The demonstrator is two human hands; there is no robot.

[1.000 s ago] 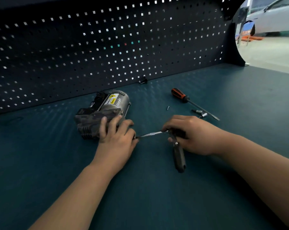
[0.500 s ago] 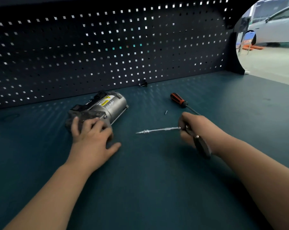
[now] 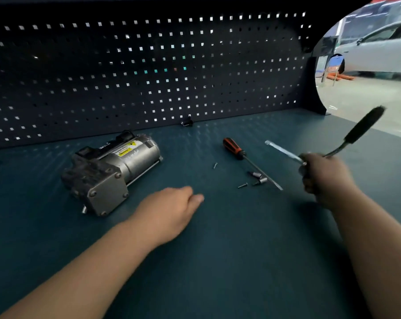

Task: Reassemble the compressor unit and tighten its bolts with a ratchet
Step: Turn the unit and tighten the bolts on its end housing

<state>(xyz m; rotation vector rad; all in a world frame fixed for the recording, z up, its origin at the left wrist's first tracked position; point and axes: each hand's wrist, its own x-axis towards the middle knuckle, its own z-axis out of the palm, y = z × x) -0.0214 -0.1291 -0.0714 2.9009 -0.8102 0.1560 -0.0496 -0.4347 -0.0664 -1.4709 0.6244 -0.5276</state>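
The work seems to be between bolts. The right hand [image 3: 321, 178] grips the ratchet [image 3: 360, 127] near its head, raised at right; the left hand [image 3: 169, 210] hovers open, holding nothing. Next, a loose screw [image 3: 242, 185] probably needs fetching and seating. The compressor [image 3: 112, 173] lies far left: grey cylinder, yellow label, grimy dark head, bolted end plate.

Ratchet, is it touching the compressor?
Apart. The head view shows the ratchet held up in the right hand, with the screwdriver and bench between it and the compressor.

Motion-blurred ratchet [image 3: 358, 129], right hand [image 3: 321, 178], left hand [image 3: 169, 210]; unidentifiable dark piece [image 3: 186, 122] by pegboard [image 3: 148, 77]
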